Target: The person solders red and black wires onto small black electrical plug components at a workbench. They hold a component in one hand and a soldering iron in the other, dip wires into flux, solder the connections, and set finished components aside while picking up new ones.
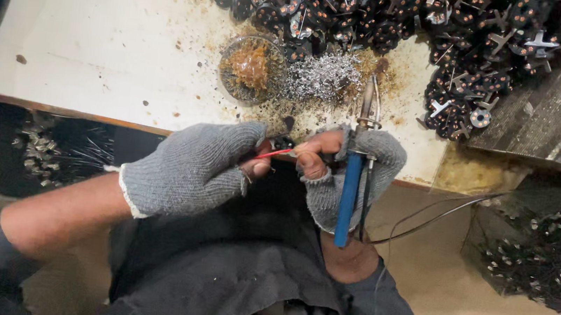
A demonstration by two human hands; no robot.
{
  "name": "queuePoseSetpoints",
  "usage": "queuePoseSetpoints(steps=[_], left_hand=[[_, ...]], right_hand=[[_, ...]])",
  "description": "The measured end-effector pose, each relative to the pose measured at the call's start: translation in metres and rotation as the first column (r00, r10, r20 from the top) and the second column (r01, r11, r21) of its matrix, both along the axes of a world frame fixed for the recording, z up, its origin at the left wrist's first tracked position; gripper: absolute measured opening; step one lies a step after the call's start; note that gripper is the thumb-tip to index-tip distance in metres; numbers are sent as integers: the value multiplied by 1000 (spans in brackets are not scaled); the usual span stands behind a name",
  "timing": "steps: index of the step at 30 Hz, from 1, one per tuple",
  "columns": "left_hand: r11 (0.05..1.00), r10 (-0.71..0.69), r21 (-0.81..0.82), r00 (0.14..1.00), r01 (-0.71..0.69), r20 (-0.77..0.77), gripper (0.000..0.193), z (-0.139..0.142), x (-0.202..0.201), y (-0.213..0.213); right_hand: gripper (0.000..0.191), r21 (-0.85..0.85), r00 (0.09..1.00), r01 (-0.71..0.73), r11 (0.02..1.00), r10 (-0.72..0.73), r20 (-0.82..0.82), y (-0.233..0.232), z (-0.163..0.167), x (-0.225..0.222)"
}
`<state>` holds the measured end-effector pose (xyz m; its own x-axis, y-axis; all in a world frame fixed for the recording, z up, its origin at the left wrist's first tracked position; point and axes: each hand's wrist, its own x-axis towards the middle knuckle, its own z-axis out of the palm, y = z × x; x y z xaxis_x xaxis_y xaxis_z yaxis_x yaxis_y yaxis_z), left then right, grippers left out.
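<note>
No packages, labels, signs or screens show in this view.
</note>
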<state>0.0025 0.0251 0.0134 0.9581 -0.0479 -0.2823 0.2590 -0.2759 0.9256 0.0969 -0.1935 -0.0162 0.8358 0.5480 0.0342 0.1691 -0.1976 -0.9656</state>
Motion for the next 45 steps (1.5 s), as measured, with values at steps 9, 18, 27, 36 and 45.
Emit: queuePoseSetpoints(steps=[9,18,27,36,45], left_hand=[[981,178,60,981,-183,71,21,5,-4,-14],[961,216,149,970,-232,113,19,0,-4,-27],[959,182,169,954,-225,236,16,-4,-6,-28],[954,198,199,970,-223,139,14,-3,-4,-27],[962,201,162,973,-218,116,14,-1,-3,-26]], right_hand=[[63,128,958,-243,962,217,188,7,2,3],[15,-10,978,-208,978,208,32,9,19,3],[44,284,981,-184,941,158,113,10,9,2],[48,184,979,-191,964,175,100,0,2,5],[50,301,980,-194,934,199,15,-1,0,1]])
